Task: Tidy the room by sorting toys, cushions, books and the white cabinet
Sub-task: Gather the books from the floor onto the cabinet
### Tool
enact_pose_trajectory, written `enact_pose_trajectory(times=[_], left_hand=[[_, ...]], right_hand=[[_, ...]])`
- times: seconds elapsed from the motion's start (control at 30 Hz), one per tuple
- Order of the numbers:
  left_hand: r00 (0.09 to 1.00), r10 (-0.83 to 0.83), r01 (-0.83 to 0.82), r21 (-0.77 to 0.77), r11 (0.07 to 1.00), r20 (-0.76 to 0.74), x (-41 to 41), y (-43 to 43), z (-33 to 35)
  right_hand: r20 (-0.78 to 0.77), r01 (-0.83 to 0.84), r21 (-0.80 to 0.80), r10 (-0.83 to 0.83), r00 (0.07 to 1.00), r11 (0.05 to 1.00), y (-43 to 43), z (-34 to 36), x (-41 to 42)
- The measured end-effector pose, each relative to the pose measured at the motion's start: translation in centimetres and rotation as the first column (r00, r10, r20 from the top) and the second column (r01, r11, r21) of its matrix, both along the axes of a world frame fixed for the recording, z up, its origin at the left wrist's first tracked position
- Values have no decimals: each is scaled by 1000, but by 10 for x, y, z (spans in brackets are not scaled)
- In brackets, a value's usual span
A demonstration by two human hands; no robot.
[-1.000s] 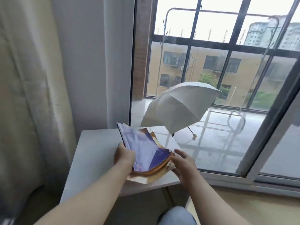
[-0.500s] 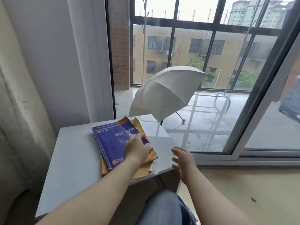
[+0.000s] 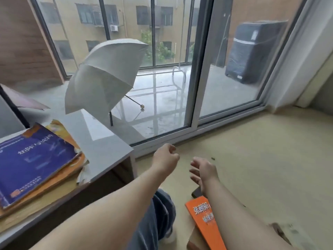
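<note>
blue book (image 3: 34,159) | orange book (image 3: 205,224) | grey umbrella (image 3: 104,73) | white cabinet (image 3: 106,147)

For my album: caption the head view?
Empty left hand and right hand hover by blue book stacked on white cabinet, orange book below.

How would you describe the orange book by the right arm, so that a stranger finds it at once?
Start at the big sliding window and drop to the beige floor. At the bottom of the view, just below the right hand, lies a bright orange book with white characters. The other books, a blue book on top, are stacked on the grey table at the left.
</note>
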State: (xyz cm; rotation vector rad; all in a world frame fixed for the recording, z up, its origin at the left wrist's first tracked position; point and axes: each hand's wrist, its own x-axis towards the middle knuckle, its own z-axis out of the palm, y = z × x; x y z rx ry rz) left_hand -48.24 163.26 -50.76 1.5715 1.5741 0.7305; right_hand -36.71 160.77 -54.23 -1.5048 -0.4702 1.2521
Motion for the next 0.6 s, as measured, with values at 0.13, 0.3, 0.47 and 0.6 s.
enact_pose_trajectory(times=[0.13,0.3,0.47,0.6], left_hand=[[990,-144,143,-161,977,7,60,-1,-38],[946,-323,302,-340,891,-7,122,-6,-84],[930,-368,307,-509,804,-20,166,-3,-147],[931,-359,262,-573,777,-60,177,3,-179]], right_hand=[[-3,116,-87,-117,993,989,-23,-29,53],[25,209,-211,-208,978,955,-44,-71,106],[9,238,-359,-251,968,902,-55,-126,148],[-13,226,-419,-255,967,879,-55,-153,161]])
